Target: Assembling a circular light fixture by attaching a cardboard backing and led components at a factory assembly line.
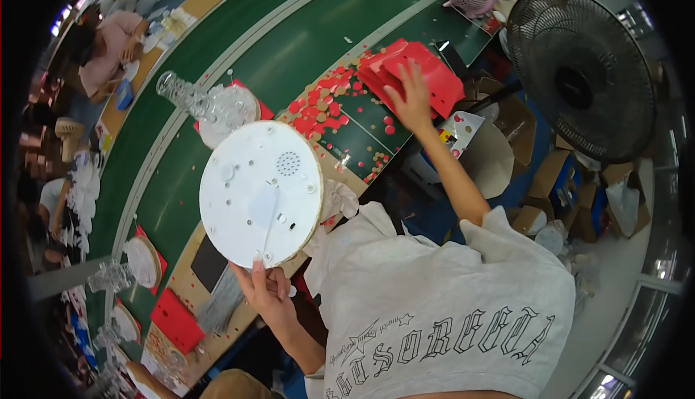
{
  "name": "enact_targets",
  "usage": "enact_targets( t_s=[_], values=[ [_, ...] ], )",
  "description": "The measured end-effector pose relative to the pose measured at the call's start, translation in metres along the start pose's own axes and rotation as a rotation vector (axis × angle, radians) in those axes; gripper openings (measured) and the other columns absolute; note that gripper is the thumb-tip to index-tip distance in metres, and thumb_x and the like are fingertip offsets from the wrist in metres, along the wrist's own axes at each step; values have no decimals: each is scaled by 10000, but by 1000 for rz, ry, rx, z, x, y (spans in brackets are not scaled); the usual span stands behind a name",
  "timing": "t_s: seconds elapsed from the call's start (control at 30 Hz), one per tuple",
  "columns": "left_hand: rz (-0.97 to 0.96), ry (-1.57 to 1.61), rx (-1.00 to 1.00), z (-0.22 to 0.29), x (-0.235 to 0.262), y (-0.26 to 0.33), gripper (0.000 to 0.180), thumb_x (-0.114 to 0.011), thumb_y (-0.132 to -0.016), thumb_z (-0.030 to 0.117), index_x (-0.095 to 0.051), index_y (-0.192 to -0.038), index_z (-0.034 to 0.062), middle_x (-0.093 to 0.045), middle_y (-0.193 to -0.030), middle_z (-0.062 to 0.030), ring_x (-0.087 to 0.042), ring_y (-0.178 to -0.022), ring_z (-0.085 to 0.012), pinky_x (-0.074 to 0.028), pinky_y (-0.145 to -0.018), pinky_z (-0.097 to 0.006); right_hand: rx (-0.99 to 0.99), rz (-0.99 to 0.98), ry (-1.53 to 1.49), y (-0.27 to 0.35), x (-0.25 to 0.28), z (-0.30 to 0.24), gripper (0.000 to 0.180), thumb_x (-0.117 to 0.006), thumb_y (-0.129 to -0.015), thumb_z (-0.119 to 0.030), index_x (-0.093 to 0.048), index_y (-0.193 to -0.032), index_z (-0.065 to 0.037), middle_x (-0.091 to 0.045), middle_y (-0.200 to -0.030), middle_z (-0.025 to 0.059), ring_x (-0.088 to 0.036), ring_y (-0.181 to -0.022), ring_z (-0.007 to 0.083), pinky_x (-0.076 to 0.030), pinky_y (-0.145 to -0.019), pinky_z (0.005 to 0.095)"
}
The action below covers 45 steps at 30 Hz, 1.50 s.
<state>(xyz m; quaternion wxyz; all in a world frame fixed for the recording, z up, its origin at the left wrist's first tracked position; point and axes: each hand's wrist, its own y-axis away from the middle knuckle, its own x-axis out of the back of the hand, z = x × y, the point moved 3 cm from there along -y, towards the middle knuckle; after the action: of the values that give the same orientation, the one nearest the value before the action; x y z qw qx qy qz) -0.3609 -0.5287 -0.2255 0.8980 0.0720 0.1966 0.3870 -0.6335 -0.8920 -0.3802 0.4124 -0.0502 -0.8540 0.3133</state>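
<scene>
My left hand [264, 288] grips the lower edge of a round white plastic base [250, 193], with one fingertip on its face. The base is tilted toward me and shows a speaker-hole pattern, several small screw holes, a slot and a thin pale strip. A small white bit shows beside the curled fingers; I cannot tell what it is. My right hand [414, 102] is stretched out with its fingers spread, resting on a stack of red sheets [434, 77]. Behind the base, a clear ribbed lamp-like piece [195, 102] lies on a red sheet.
Red and gold round confetti [318, 113] is scattered over the green conveyor table [282, 52]. A large black fan [579, 73] stands at the right, near open cardboard boxes [550, 182]. More clear pieces and a red packet [176, 319] lie at the lower left. Another person [108, 52] sits across.
</scene>
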Motion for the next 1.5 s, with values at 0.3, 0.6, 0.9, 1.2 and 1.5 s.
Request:
enact_targets(
  t_s=[0.3, 0.6, 0.9, 1.2, 1.5],
  values=[
    [43, -23, -22, -3, -11, -3, 539, -506, -1041, 188, -300, -1520, 52, -648, -1021, -92, -308, -444, -36, -211, -378, -197, -361, -609, 245, 24, -13, 135, 872, -541, -910, -711, -371, -1580, -180, -324, -1642, 155, -302, -1517, 337, -296, -1187, 564],
    [44, 14, 12, -7, -9, 1, 693, -501, -1029, 69, -136, -1618, 79, -585, -957, -36, -328, -486, -36, -261, -425, -206, 365, -56, 156, -103, 103, 8, 210, -593, -968, -144, -704, -1136, -88, -721, -1036, 183, -694, -914, 384, -560, -769, 459],
    [93, -2, 51, -13, -13, 16, 655, -520, -1023, 113, -213, -1600, 91, -583, -997, 5, -293, -486, -21, -209, -413, -196, -443, -199, -1265, -83, 124, -179, 377, -478, -1070, -253, -627, -1294, 11, -666, -1245, 88, -602, -1190, 165, -440, -1069, 344],
    [98, 168, 59, -28, -4, 27, 614, -398, -1092, 264, -146, -1632, 118, -622, -1074, -27, -273, -444, -35, -218, -405, -187, -476, -887, -1062, -29, 48, -202, 322, -662, -983, -169, -624, -1247, 11, -712, -1074, 48, -673, -943, 89, -520, -839, 248],
    [-4, 96, 10, -25, 9, 26, 592, -421, -1068, 361, -280, -1572, 84, -604, -1073, -47, -293, -438, -33, -216, -380, -183, -278, -892, -650, -23, 59, -231, 610, -761, -898, -221, -536, -1453, -102, -637, -786, 33, -610, -759, 69, -472, -741, 248]
  ],
)
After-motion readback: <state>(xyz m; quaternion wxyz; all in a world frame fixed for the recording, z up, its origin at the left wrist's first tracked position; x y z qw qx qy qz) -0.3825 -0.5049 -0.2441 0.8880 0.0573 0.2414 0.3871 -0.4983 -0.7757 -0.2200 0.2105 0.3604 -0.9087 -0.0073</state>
